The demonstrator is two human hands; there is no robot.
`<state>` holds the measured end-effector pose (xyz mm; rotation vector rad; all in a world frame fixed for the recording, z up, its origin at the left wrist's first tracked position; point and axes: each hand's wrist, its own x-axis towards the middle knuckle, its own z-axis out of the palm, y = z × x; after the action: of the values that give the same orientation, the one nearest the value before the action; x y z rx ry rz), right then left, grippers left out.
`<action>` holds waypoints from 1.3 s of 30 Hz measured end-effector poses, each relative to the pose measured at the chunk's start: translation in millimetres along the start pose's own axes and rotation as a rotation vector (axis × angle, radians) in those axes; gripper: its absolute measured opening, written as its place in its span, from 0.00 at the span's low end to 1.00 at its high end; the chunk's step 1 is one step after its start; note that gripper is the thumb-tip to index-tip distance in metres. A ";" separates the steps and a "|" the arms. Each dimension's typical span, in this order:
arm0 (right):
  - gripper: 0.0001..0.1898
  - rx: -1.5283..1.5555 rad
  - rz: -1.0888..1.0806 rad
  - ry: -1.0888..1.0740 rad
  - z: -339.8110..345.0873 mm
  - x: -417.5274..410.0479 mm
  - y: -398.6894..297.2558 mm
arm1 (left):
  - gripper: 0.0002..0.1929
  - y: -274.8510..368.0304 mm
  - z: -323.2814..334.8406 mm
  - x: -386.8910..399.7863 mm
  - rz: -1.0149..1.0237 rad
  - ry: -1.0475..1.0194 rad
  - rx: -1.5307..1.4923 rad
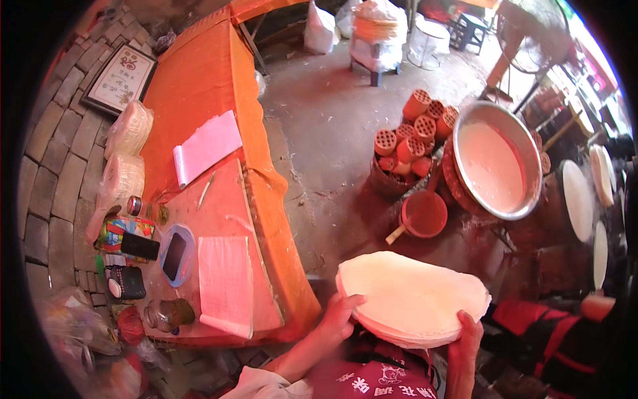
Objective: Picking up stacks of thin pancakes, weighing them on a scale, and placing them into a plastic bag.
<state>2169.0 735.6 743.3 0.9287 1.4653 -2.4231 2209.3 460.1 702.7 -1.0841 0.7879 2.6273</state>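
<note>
A stack of thin, round, pale flatbreads (408,294) is held level in front of my apron, at the lower right of the picture. My left hand (345,310) grips its left edge, with the thumb on top. At the near right edge my right hand (468,331) holds the same stack, thumb on top and the fingers mostly hidden beneath. Beyond the stack, a large metal basin (493,159) holds pale batter. Round pale flatbreads (578,199) lie on dark round surfaces at the far right.
An orange-covered table (199,75) on the left bears notebooks (227,284), phones (174,255) and a glass jar (167,314). Wrapped stacks (129,129) line its far side. Perforated coal briquettes (413,129) and a red pot (423,214) stand before the basin. A person's red-and-black clothing shows lower right.
</note>
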 end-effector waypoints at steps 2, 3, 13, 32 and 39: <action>0.28 -0.089 -0.001 -0.021 39.9 23.9 -2.3 | 0.27 23.3 2.0 12.2 0.082 0.055 -0.070; 0.28 -0.153 -0.001 -0.046 53.4 35.5 -4.4 | 0.27 35.4 3.0 19.3 0.069 0.047 -0.071; 0.22 -0.292 0.075 -0.127 251.3 146.0 -11.2 | 0.23 191.0 13.4 147.1 0.165 0.146 -0.172; 0.15 -0.187 0.141 -0.151 615.2 372.9 -33.8 | 0.28 542.7 86.7 349.7 0.237 0.180 -0.024; 0.16 0.043 0.117 -0.048 684.3 472.3 -77.6 | 0.28 622.9 162.1 483.5 0.070 0.154 0.084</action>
<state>1469.8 279.1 749.5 0.9302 1.3096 -2.3846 1540.1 12.8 710.1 -1.2687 0.9755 2.5643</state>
